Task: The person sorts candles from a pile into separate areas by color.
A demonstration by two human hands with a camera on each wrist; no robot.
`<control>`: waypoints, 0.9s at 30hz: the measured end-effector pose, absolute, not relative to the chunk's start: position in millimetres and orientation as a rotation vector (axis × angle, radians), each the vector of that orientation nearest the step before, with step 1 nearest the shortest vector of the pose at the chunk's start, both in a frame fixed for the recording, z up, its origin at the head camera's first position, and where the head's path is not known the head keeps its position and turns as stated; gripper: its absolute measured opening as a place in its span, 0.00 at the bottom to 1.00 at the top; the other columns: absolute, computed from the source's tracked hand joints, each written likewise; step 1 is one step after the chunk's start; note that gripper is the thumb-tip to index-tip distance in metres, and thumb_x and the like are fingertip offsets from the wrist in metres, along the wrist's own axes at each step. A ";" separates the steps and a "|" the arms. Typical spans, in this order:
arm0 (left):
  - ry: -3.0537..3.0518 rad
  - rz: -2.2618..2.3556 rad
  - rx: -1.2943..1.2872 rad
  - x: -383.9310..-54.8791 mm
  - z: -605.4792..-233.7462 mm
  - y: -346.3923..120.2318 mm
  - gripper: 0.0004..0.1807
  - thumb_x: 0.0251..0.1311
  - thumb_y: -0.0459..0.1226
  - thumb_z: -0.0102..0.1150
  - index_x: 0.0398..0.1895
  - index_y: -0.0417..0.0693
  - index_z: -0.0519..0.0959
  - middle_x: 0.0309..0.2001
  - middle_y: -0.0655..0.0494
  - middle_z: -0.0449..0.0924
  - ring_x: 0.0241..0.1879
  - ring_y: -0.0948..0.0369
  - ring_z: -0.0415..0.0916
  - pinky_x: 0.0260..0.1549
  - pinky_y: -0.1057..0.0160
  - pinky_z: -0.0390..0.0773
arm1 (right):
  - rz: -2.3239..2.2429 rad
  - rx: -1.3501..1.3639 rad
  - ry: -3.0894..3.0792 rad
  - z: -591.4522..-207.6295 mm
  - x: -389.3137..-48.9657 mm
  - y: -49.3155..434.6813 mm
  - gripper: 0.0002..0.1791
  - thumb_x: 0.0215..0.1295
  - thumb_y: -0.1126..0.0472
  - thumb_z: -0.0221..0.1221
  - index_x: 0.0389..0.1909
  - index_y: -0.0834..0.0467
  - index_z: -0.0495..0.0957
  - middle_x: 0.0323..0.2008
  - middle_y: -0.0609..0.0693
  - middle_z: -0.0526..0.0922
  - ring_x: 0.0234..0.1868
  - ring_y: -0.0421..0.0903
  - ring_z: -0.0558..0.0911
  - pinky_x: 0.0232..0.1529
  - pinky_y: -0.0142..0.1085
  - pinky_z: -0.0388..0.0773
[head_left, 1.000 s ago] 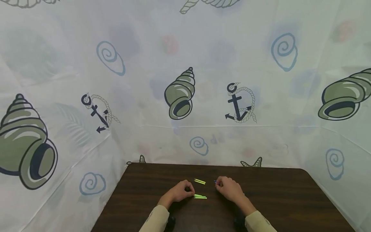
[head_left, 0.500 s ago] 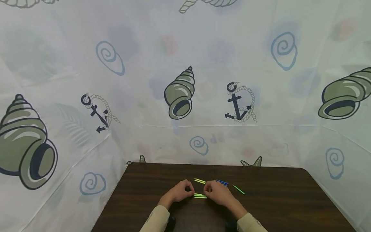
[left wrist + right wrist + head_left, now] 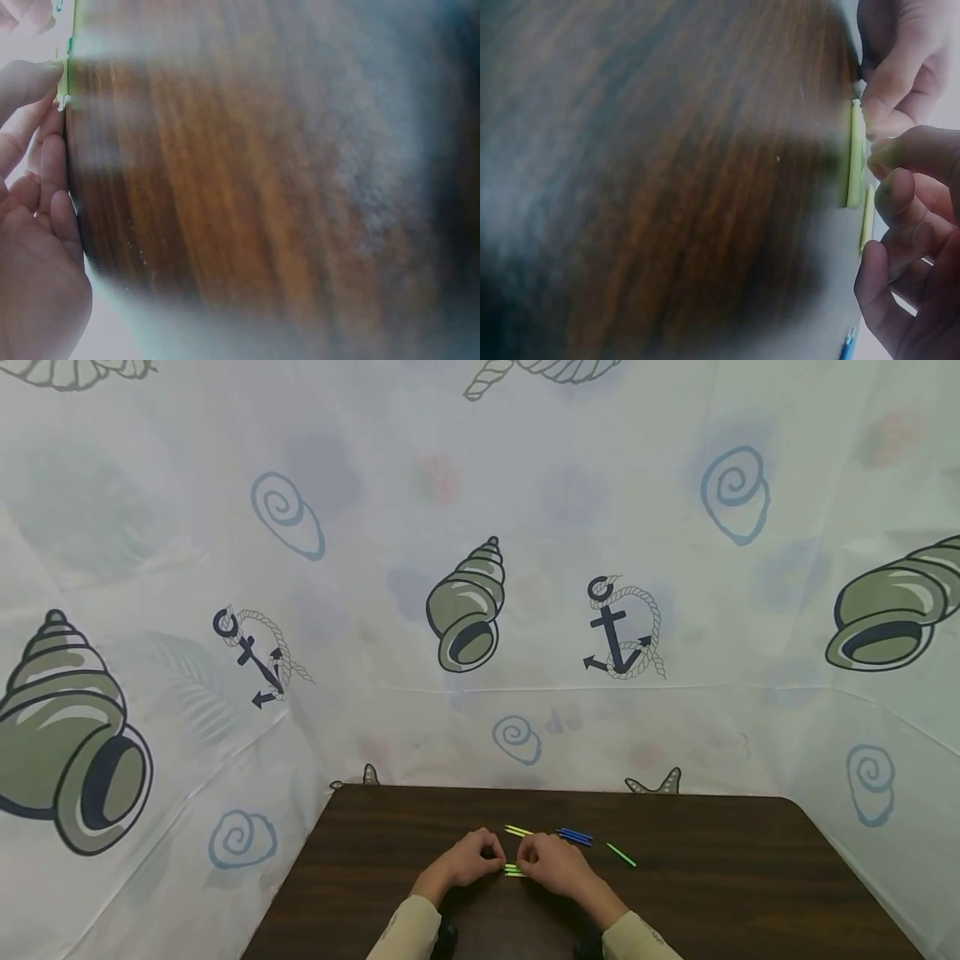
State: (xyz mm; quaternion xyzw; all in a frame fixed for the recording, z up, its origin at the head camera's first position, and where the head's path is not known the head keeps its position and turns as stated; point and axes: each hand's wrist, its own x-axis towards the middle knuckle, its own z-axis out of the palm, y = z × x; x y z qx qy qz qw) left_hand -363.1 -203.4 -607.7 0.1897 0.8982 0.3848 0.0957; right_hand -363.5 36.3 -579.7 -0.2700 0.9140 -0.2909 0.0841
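Thin green sticks lie side by side on the table between my hands. My left hand pinches the left end of one with thumb and index finger; the left wrist view shows that thumb on a green stick. Over the right part of the bundle, my right hand has its thumb and index finger together at a stick, partly covering the row. In the right wrist view the green sticks run straight beside both hands' fingertips. The exact contact of the right fingertips is partly hidden.
Just behind the green ones lie yellow sticks, partly covered by my right hand. Blue sticks form a group beyond that hand. A single green stick lies slanted to the right. The dark wooden table meets a patterned curtain.
My right hand has come from the blue sticks leftward and nearer to the green ones, uncovering the blue group and the lone green stick. My left hand has stayed at its place.
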 end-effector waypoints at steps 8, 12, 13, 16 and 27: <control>2.664 1.145 0.536 -361.7 -608.1 -202.4 0.05 0.71 0.42 0.67 0.35 0.64 0.85 0.46 0.65 0.78 0.46 0.64 0.75 0.52 0.54 0.77 | -0.824 -0.790 2.734 -580.5 -364.0 32.7 0.04 0.72 0.54 0.67 0.35 0.44 0.86 0.28 0.37 0.81 0.27 0.36 0.77 0.30 0.39 0.75; 2.666 1.126 0.548 -357.5 -599.9 -201.3 0.04 0.72 0.42 0.67 0.36 0.61 0.86 0.47 0.63 0.78 0.46 0.64 0.75 0.52 0.54 0.78 | -0.811 -0.780 2.723 -578.2 -365.8 30.9 0.04 0.72 0.55 0.67 0.36 0.45 0.87 0.29 0.37 0.83 0.28 0.37 0.78 0.31 0.40 0.77; 2.667 1.122 0.544 -356.2 -597.6 -201.0 0.04 0.72 0.42 0.67 0.36 0.60 0.86 0.47 0.63 0.78 0.46 0.64 0.75 0.52 0.55 0.78 | -0.808 -0.777 2.718 -577.5 -366.1 30.4 0.03 0.73 0.55 0.67 0.36 0.45 0.87 0.29 0.37 0.83 0.28 0.37 0.79 0.32 0.41 0.77; 2.669 1.112 0.544 -353.5 -592.2 -200.3 0.04 0.73 0.41 0.66 0.37 0.59 0.86 0.46 0.62 0.78 0.45 0.64 0.75 0.51 0.56 0.78 | -0.800 -0.777 2.704 -575.7 -366.4 29.3 0.03 0.72 0.56 0.66 0.36 0.46 0.87 0.29 0.38 0.83 0.28 0.38 0.79 0.31 0.40 0.77; 2.657 1.139 0.546 -358.5 -600.6 -203.3 0.04 0.73 0.44 0.67 0.36 0.61 0.87 0.48 0.63 0.79 0.47 0.64 0.75 0.52 0.56 0.78 | -0.729 -0.855 2.703 -572.0 -369.9 26.7 0.06 0.68 0.61 0.66 0.32 0.47 0.86 0.22 0.38 0.79 0.22 0.38 0.75 0.26 0.35 0.71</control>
